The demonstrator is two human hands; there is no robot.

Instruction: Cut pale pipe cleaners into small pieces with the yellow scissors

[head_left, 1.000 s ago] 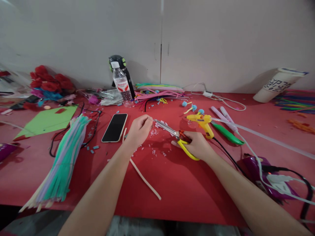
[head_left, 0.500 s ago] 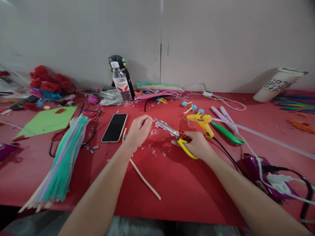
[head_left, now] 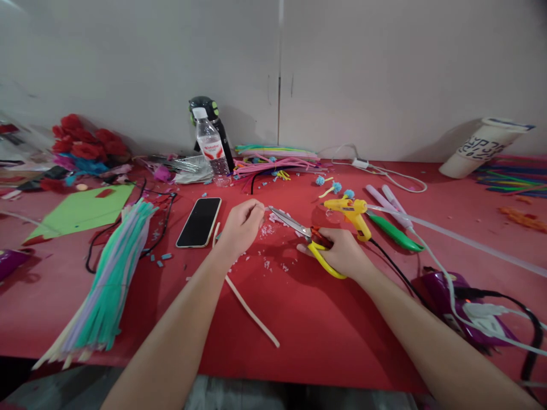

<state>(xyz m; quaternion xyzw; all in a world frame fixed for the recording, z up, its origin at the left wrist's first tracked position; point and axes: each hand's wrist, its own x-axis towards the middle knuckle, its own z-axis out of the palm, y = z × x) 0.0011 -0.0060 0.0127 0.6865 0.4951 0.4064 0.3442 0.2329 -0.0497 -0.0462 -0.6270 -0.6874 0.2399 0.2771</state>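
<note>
My right hand [head_left: 342, 250] grips a pair of scissors [head_left: 294, 224] with yellow and red handles, blades pointing left. The blade tips reach close to my left hand [head_left: 243, 223], whose thumb and fingers are pinched together. A tiny pale bit shows at those fingertips, too small to name. Below the blades, small pale clippings [head_left: 267, 230] are scattered over the red tabletop [head_left: 325, 330]. A cream pipe cleaner [head_left: 252, 312] lies on the table, passing under my left wrist.
A phone [head_left: 199, 222] and a bundle of pipe cleaners [head_left: 113, 279] lie to the left. A yellow glue gun [head_left: 351, 212], a green-handled tool [head_left: 395, 232] and a purple power strip [head_left: 448, 285] with cables are at right. Behind stand a water bottle [head_left: 211, 149] and a paper cup [head_left: 478, 149].
Almost nothing differs. The yellow handle loop of the scissors has shifted very slightly to the right and down; my left hand stays in place.
</note>
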